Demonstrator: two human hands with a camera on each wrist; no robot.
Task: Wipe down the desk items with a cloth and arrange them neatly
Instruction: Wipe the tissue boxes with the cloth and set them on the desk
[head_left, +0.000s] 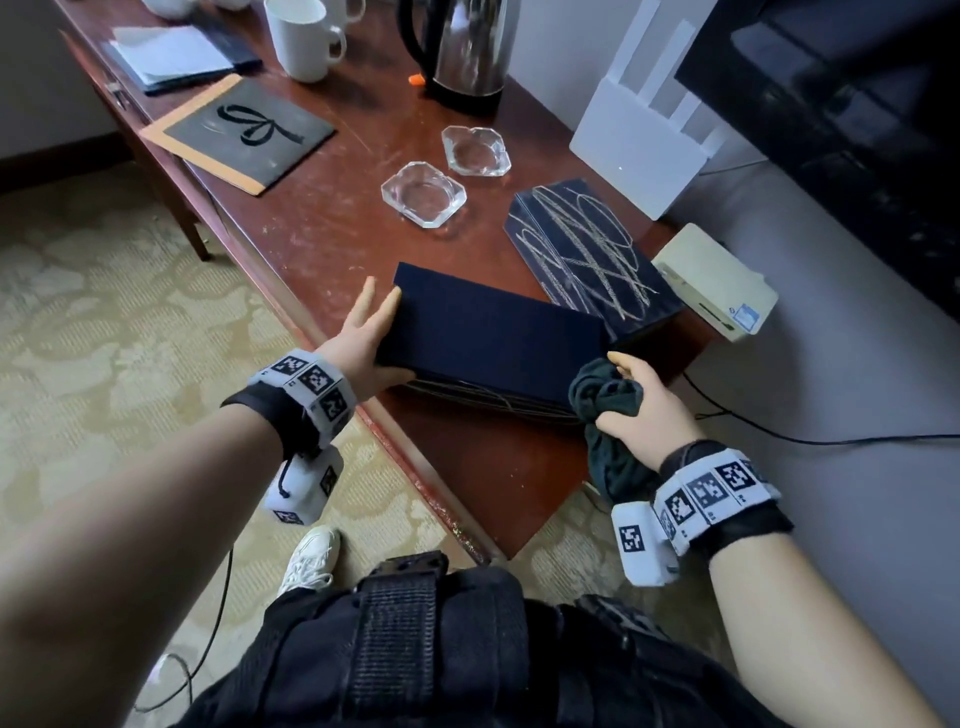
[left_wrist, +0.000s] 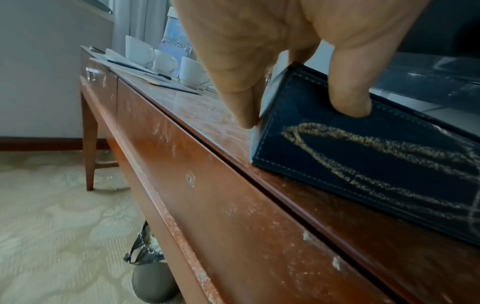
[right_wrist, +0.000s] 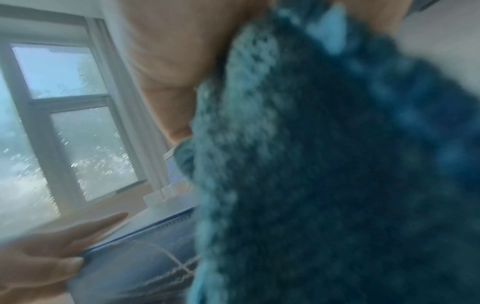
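A navy box (head_left: 493, 332) with gold scribble on its side stands tilted near the front edge of the wooden desk (head_left: 322, 228). My left hand (head_left: 363, 332) grips its left end, fingers along the end and thumb on the scribbled side (left_wrist: 363, 160). My right hand (head_left: 639, 410) clutches a bunched dark teal cloth (head_left: 608, 400) against the box's right end. In the right wrist view the cloth (right_wrist: 337, 164) fills most of the picture, with the box (right_wrist: 135, 267) and my left hand (right_wrist: 52, 246) blurred behind it.
A second navy scribbled piece (head_left: 587, 254) lies just behind the box. Two glass ashtrays (head_left: 423, 193) (head_left: 475, 150) sit mid-desk. Farther back are a kettle (head_left: 467, 47), white mugs (head_left: 304, 39), a black card (head_left: 244, 130) and papers (head_left: 171, 54). A white router (head_left: 644, 140) and a cream device (head_left: 717, 280) stand at right.
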